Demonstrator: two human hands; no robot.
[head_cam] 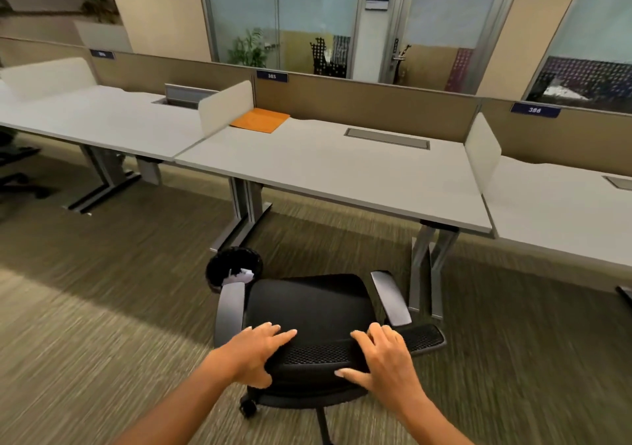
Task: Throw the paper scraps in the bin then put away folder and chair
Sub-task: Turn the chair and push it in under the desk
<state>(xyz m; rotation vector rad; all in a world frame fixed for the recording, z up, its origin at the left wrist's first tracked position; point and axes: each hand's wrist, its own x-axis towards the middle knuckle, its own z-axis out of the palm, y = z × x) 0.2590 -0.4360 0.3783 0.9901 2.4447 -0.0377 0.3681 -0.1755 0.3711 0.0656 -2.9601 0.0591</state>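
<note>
Fingers of left hand [257,348] and right hand [383,359] curled over chair [307,304] backrest top, thumbs behind.

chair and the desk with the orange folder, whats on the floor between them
Only bare carpet lies between the chair and the desk; the bin stands left of it.

Two hands grip one black chair by the top of its backrest: the left hand [257,348] and the right hand [383,359] on the chair [307,304]. The chair has two armrests. Just ahead of the left grip stands one bin [219,270] holding white paper scraps [241,276], too bunched to count. Well beyond both grips, one orange folder [260,120] lies on the middle one of three counters [342,170].
</note>
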